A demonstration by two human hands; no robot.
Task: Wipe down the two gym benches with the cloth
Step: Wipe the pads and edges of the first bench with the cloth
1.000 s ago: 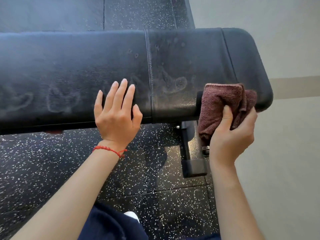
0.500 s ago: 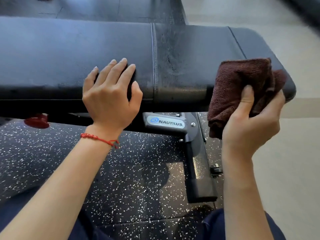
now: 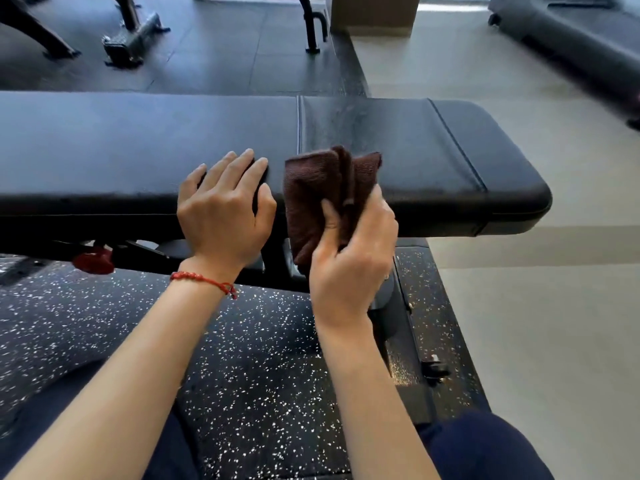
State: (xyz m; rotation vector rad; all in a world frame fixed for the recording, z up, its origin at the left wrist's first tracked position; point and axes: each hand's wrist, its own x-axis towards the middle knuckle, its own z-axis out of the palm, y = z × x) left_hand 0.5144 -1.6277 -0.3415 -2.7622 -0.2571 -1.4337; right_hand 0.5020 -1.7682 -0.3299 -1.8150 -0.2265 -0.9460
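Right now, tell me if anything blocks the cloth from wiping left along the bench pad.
Yes. The left hand lies flat on the bench pad, right beside the cloth held in the right hand's grip. It sits in the leftward path. To the right, nothing visible lies on the pad.

Right grip (image 3: 349,251) held cloth (image 3: 318,195); left grip (image 3: 225,213) blocked just left of it. Table (image 3: 433,150) top lay open rightward and beyond.
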